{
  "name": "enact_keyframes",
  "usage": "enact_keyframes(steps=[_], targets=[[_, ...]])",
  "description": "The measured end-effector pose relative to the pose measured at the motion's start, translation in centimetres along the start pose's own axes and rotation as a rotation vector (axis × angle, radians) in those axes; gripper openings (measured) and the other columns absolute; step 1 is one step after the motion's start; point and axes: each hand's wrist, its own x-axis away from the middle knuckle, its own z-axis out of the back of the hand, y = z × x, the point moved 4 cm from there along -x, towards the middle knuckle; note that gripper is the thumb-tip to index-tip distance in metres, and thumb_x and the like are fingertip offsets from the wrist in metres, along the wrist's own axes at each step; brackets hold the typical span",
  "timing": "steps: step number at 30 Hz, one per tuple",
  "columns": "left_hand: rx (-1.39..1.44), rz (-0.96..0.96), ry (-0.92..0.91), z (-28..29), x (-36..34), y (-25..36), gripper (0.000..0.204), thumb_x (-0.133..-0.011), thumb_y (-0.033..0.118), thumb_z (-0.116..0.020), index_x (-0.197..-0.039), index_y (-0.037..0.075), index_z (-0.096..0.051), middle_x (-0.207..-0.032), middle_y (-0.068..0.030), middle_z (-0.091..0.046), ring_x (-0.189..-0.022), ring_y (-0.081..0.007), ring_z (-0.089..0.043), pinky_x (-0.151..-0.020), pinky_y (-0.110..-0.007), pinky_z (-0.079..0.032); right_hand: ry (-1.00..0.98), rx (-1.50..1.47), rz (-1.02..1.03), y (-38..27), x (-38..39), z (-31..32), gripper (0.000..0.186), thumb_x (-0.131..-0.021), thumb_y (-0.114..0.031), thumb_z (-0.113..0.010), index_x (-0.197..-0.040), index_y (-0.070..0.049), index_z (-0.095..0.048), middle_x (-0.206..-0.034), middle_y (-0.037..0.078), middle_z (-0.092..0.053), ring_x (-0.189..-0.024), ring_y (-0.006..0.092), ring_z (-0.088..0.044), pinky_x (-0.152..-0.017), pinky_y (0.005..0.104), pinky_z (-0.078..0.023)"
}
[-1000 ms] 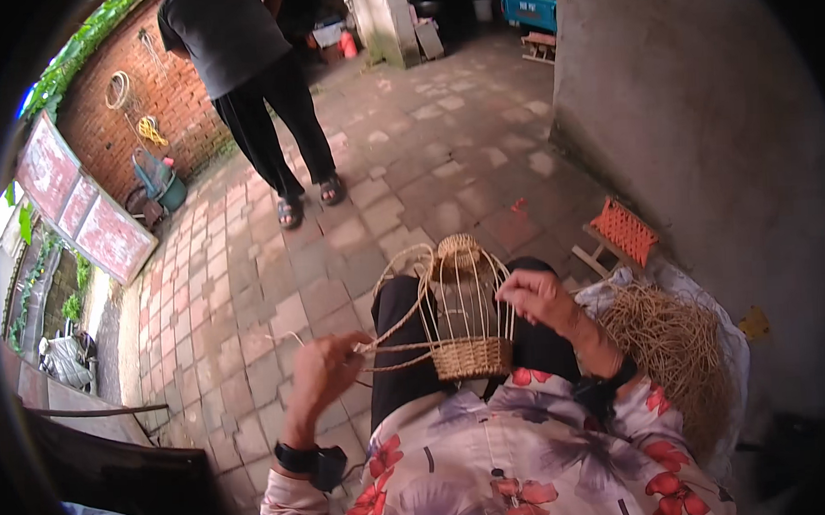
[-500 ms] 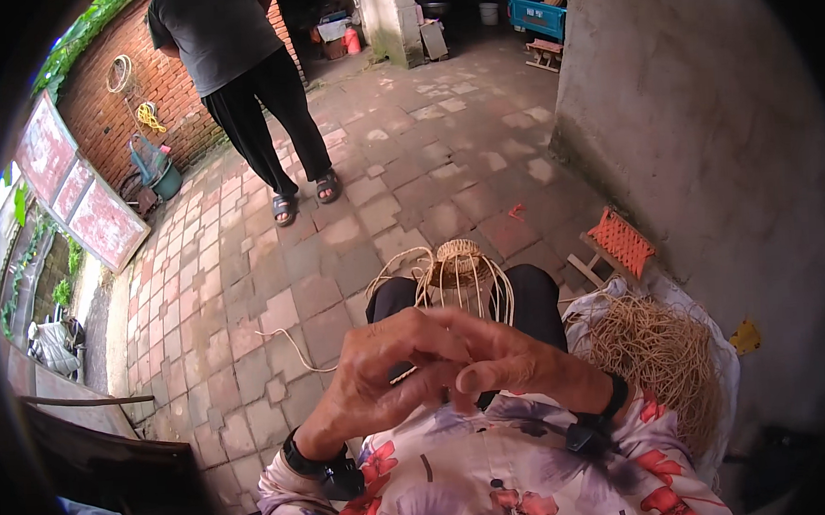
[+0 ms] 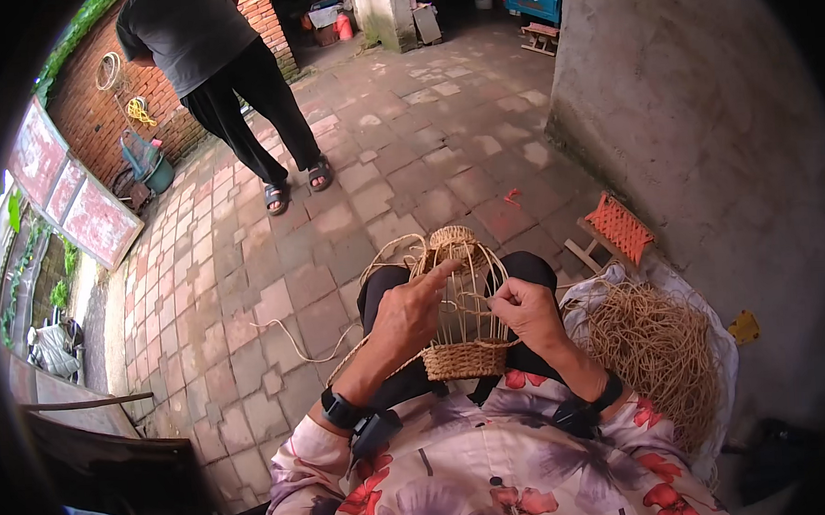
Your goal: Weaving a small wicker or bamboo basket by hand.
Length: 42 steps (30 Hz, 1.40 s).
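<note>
An open woven piece of natural cord (image 3: 465, 360) lies across my dark-trousered knees, with a woven band at my end, long upright strands and a small woven top (image 3: 451, 235). My left hand (image 3: 406, 320) is over its left strands, index finger stretched toward the top, the other fingers curled around something I cannot make out. On the right side, my right hand (image 3: 528, 312) pinches a thin strand among the uprights. Loose cords loop out to the left onto the paving.
A white sack of loose cord (image 3: 652, 357) sits at my right, beside an orange woven stool (image 3: 618, 230) and a grey wall (image 3: 691, 107). A person (image 3: 211, 73) stands ahead on paving. At left are a leaning panel (image 3: 64, 181) and a green bucket (image 3: 158, 175).
My hands came together low over my lap half a second ago; now they are apart, raised onto the upright strands. The standing person appears slightly farther left in the view.
</note>
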Motion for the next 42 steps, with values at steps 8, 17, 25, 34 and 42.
enact_keyframes(steps=[8, 17, 25, 34, 42], targets=[[-0.194, 0.126, -0.145, -2.0, -0.6, -0.6, 0.054, -0.076, 0.002, -0.055, -0.128, 0.014, -0.051, -0.084, -0.0153, -0.066, -0.074, -0.0329, -0.066, -0.063, -0.043, -0.051, 0.093, 0.185, 0.091, -1.9, 0.2, -0.7, 0.007, -0.079, -0.003, -0.064, -0.075, 0.001, -0.06, -0.058, 0.001, -0.054, -0.056, 0.0015, -0.046, -0.049, 0.0222, -0.038], [-0.042, 0.071, -0.004, -1.6, -0.8, 0.3, 0.044, -0.08, 0.003, -0.053, -0.123, 0.011, -0.055, -0.081, -0.0184, -0.067, -0.073, -0.0361, -0.066, -0.065, -0.045, -0.051, -0.009, 0.235, 0.067, -0.9, -0.8, -1.2, 0.01, -0.078, -0.009, -0.063, -0.08, 0.001, -0.061, -0.064, 0.014, -0.063, -0.058, 0.0187, -0.065, -0.054, 0.0306, -0.048], [0.307, 0.278, -0.17, -1.9, 1.0, -1.5, 0.033, -0.085, 0.006, -0.057, -0.118, 0.011, -0.057, -0.074, -0.0056, -0.059, -0.063, -0.0189, -0.06, -0.057, -0.032, -0.048, -0.039, 0.253, 0.08, -0.7, -1.8, 1.7, 0.022, -0.076, -0.007, -0.067, -0.096, -0.002, -0.058, -0.069, 0.009, -0.062, -0.062, 0.0171, -0.062, -0.06, 0.0285, -0.048], [0.047, 0.262, 0.146, 1.2, 3.9, -3.2, 0.021, -0.088, 0.02, -0.061, -0.091, 0.0, -0.064, -0.062, -0.0009, -0.053, -0.058, -0.0097, -0.051, -0.053, -0.024, -0.042, 0.28, 0.245, 0.352, -3.3, -0.4, 3.2, 0.018, -0.079, -0.002, -0.064, -0.096, -0.001, -0.058, -0.088, 0.008, -0.058, -0.077, 0.0187, -0.06, -0.07, 0.0299, -0.049], [0.665, 0.748, 0.234, 2.0, 7.5, -8.9, 0.022, -0.092, 0.023, -0.057, -0.097, 0.003, -0.065, -0.063, 0.0008, -0.053, -0.049, -0.0102, -0.047, -0.046, -0.024, -0.038, 0.429, 0.273, 0.566, -5.8, 0.7, 2.6, 0.011, -0.083, -0.004, -0.063, -0.093, -0.002, -0.059, -0.089, 0.009, -0.054, -0.079, 0.02, -0.054, -0.072, 0.0317, -0.045]])
